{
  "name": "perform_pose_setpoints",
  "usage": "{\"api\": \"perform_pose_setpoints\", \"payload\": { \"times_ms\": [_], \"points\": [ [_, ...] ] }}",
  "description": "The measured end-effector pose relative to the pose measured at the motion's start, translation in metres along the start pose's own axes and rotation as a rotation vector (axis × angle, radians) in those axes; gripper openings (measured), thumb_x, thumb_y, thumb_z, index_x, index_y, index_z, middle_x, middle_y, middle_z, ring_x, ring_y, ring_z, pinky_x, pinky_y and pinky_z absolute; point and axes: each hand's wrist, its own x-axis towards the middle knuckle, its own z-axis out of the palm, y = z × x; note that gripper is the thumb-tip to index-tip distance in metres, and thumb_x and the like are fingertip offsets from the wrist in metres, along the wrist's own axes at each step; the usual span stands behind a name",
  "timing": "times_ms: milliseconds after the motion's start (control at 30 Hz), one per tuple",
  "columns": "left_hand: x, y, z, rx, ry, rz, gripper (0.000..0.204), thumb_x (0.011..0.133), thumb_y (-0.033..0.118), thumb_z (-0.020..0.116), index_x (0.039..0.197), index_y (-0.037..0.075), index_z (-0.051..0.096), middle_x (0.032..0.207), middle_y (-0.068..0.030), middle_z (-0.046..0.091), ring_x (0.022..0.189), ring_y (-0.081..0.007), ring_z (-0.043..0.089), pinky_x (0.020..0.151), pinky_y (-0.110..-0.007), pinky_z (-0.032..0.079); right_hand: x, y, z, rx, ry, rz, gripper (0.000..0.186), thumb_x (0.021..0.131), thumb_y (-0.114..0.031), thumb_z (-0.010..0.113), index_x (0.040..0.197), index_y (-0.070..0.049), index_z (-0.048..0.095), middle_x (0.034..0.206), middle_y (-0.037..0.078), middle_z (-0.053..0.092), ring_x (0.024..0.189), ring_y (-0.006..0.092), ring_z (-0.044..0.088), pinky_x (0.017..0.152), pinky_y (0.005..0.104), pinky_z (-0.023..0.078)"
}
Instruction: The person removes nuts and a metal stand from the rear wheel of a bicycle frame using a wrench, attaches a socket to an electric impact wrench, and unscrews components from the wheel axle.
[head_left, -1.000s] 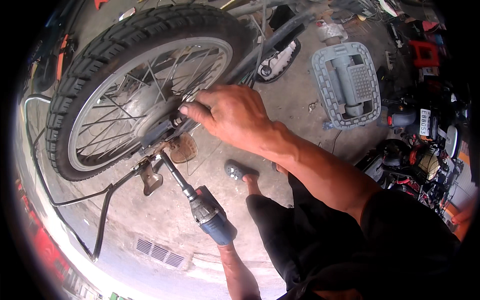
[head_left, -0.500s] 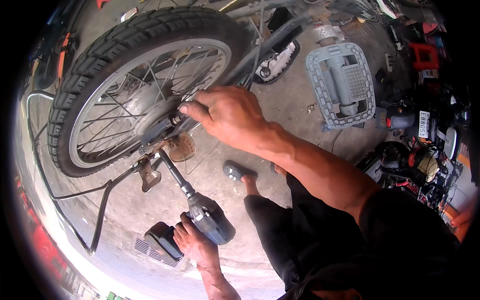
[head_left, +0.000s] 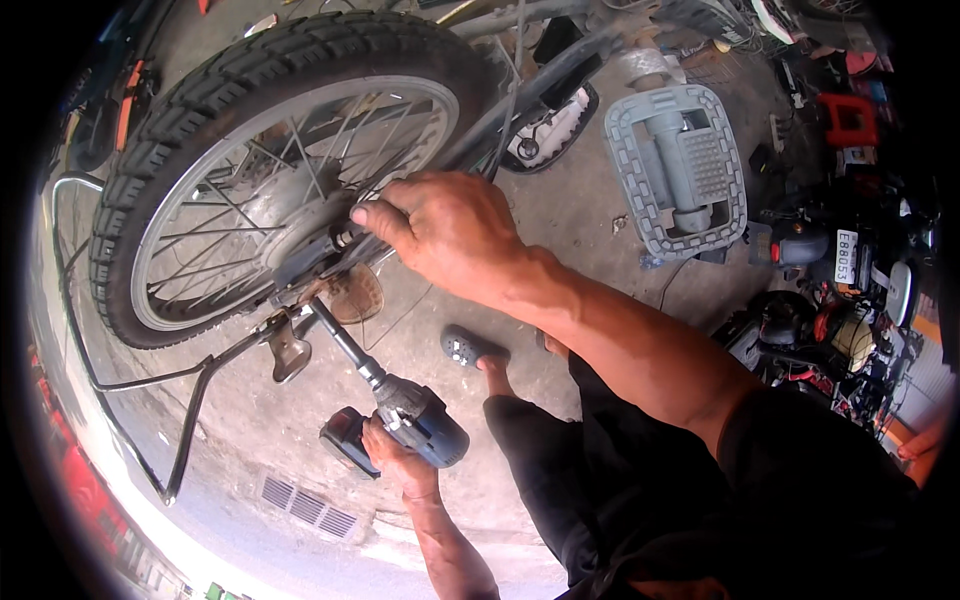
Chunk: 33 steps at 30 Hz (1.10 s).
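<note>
My left hand [head_left: 400, 460] is closed on the handle of a blue cordless impact wrench [head_left: 425, 425], whose battery [head_left: 343, 435] sticks out leftward. A long socket extension [head_left: 340, 335] runs from it up to the rusty bracket near the axle of a spoked wheel [head_left: 180, 140] with a knobbly tyre. My right hand [head_left: 450, 230] is closed by the hub [head_left: 305, 220], its thumb near a threaded fitting; what its fingers grip is hidden. Just below sit a bent metal footrest [head_left: 290, 350] and a bent tubular frame [head_left: 190, 430].
A large grey plastic pedal-shaped piece [head_left: 675, 170] is at upper right, near a red stool [head_left: 848, 118]. Parked motorbikes [head_left: 810, 340] crowd the right side. My sandalled foot [head_left: 470, 345] stands on concrete beside a floor grate [head_left: 305, 505]. A white oval part [head_left: 550, 130] lies beyond the wheel.
The wrench has turned, bringing its battery and my left hand's fingers into view, and has lately moved slightly up. My right hand has stayed by the hub; the whole view has shifted slightly.
</note>
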Motion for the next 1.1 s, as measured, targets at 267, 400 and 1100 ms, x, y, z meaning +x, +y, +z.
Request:
{"api": "perform_pose_setpoints", "payload": {
  "times_ms": [267, 400, 1100],
  "points": [
    [-0.001, 0.022, 0.012, -0.557, -0.007, -0.178, 0.032, 0.091, 0.033, 0.043, 0.106, 0.005, 0.049, 0.091, -0.0066, 0.056, 0.073, -0.0147, 0.055, 0.059, -0.028, 0.047, 0.0, 0.004, 0.004, 0.029, 0.046, -0.008, 0.037, 0.084, -0.036, 0.057, 0.067, -0.003, 0.058, 0.061, 0.014, 0.056, 0.06, 0.0323, 0.057, 0.059, 0.0423, 0.045],
    [-0.008, 0.018, 0.01, -1.053, -0.07, -0.396, 0.022, 0.087, 0.009, 0.049, 0.108, 0.002, 0.051, 0.093, -0.0077, 0.058, 0.08, -0.0139, 0.056, 0.07, -0.025, 0.047, 0.0, 0.004, 0.004, 0.079, 0.081, -0.019, 0.042, 0.083, -0.039, 0.058, 0.064, -0.002, 0.056, 0.057, 0.014, 0.053, 0.058, 0.0334, 0.054, 0.058, 0.0425, 0.043],
    [-0.08, 0.014, -0.005, -1.404, -0.142, -0.705, 0.039, 0.093, 0.033, 0.038, 0.116, 0.002, 0.041, 0.079, -0.0071, 0.054, 0.058, -0.0123, 0.052, 0.047, -0.023, 0.046, -0.087, -0.007, 0.076, 0.989, -0.247, 0.755, 0.039, 0.088, -0.042, 0.053, 0.083, -0.003, 0.059, 0.055, -0.003, 0.04, 0.046, 0.0062, 0.035, 0.041, 0.0243, 0.029]
  ]
}}
